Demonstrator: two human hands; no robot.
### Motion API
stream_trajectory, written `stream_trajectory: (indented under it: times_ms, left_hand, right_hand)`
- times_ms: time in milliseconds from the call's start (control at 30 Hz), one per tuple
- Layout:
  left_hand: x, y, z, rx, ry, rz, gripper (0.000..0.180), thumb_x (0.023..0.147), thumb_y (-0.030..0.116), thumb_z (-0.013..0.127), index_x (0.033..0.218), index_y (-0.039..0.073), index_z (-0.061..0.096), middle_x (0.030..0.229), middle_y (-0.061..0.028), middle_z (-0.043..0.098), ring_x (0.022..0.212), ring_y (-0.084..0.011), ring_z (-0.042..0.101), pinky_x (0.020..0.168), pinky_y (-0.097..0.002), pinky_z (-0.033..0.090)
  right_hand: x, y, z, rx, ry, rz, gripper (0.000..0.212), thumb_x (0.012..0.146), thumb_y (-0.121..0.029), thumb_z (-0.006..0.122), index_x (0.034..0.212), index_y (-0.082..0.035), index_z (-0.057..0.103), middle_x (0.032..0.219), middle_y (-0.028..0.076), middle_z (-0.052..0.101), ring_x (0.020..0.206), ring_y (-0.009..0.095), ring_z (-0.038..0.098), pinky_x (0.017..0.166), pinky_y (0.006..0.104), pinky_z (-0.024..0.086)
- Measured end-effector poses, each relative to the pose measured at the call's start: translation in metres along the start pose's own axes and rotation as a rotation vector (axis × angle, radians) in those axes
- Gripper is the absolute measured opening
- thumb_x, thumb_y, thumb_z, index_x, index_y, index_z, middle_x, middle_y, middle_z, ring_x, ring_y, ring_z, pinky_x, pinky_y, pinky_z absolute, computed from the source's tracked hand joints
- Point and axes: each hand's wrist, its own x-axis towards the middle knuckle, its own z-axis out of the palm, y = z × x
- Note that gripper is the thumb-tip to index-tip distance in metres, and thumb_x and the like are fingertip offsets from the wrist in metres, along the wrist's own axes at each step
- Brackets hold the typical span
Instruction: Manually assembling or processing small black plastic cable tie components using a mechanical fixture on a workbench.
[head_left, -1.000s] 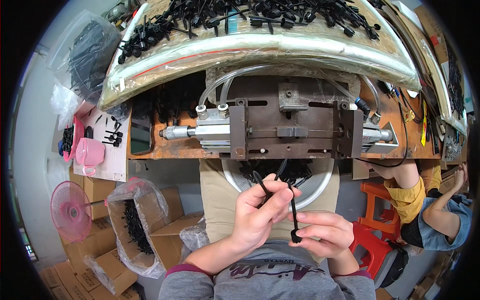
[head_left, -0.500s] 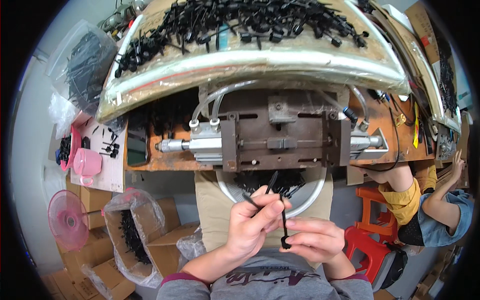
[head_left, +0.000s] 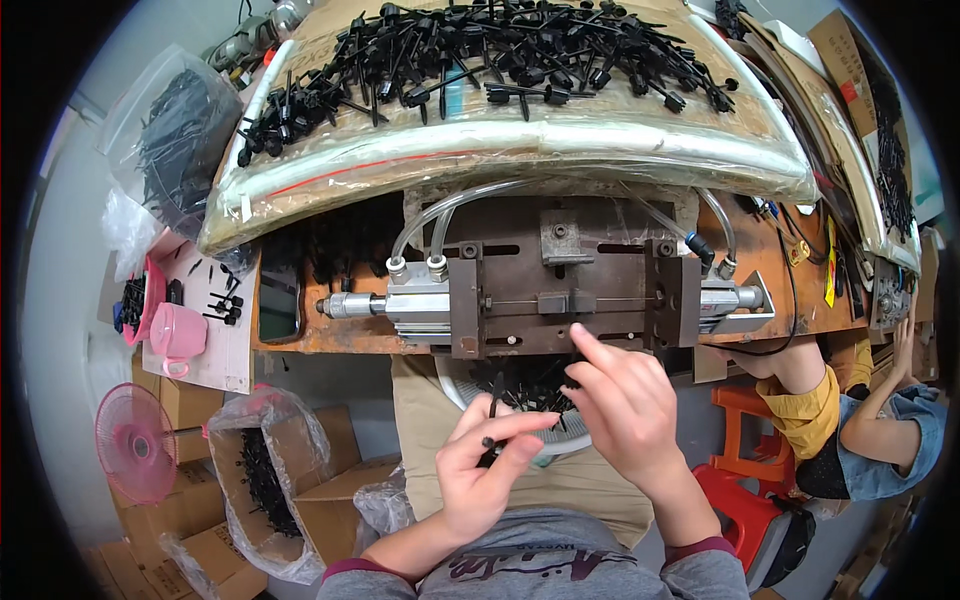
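My left hand (head_left: 480,472) is closed around thin black plastic rods (head_left: 495,394). A small round black end (head_left: 488,442) shows among its fingers, and the index finger points right. Higher up, my right hand (head_left: 632,408) is at the front edge of a dark metal clamping fixture (head_left: 520,325). Its thumb and fingers pinch a black plastic piece (head_left: 572,378), mostly hidden by the fingers. The index fingertip reaches up near the small metal block (head_left: 566,302) at the fixture's middle. Below the hands, a white round basket (head_left: 452,378) of black parts sits at my lap.
Air cylinders (head_left: 418,310) with clear hoses flank the fixture on the orange bench (head_left: 330,337). Above it, a plastic-wrapped board (head_left: 520,137) carries a heap of black knobbed rods. Pink cup (head_left: 180,330), pink fan and lined carton stand left. Another person's arm (head_left: 885,420) is right.
My right hand has gone up from beside the left hand to the fixture, its index finger now stretched out. My left hand has shifted slightly left and down, still holding rods.
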Motion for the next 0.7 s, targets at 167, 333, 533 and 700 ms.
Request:
stream_trajectory:
  times_ms: [167,333,533,700]
  left_hand:
    - [-0.002,0.005,0.000,-0.020,-0.037,0.042,0.028,0.081,0.008,0.072,0.108,-0.001,0.068,0.085,-0.0044,0.053,0.074,-0.0123,0.048,0.070,-0.0239,0.040]
    - [0.003,-0.002,-0.002,-0.072,-0.078,0.029,0.037,0.080,0.010,0.075,0.112,-0.001,0.061,0.086,-0.0036,0.054,0.078,-0.0102,0.050,0.073,-0.0232,0.041]
    - [-0.003,-0.008,0.003,-0.102,-0.166,0.030,0.027,0.088,0.011,0.067,0.103,0.001,0.047,0.091,-0.0080,0.052,0.056,-0.0065,0.040,0.044,-0.0197,0.031]
    - [-0.003,-0.001,0.007,-0.267,-0.144,-0.063,0.021,0.094,0.015,0.060,0.101,0.001,0.047,0.088,-0.0095,0.053,0.046,-0.0049,0.035,0.040,-0.0187,0.029]
  right_hand:
    - [0.010,-0.003,0.007,-0.186,-0.062,-0.034,0.023,0.072,-0.008,0.062,0.092,0.001,0.061,0.123,0.020,0.060,0.065,0.014,0.057,0.067,0.0281,0.044]
    - [0.018,-0.005,0.006,-0.212,-0.086,-0.035,0.021,0.071,-0.010,0.061,0.089,0.000,0.060,0.119,0.021,0.062,0.057,0.010,0.054,0.061,0.0257,0.042]
    - [0.019,-0.015,-0.004,-0.241,-0.118,0.012,0.022,0.069,-0.011,0.059,0.088,-0.001,0.059,0.122,0.025,0.059,0.052,0.012,0.055,0.060,0.0263,0.041]
    - [0.016,-0.013,-0.002,-0.260,-0.058,0.007,0.018,0.068,-0.011,0.060,0.084,-0.003,0.058,0.121,0.025,0.060,0.049,0.011,0.051,0.058,0.0252,0.041]
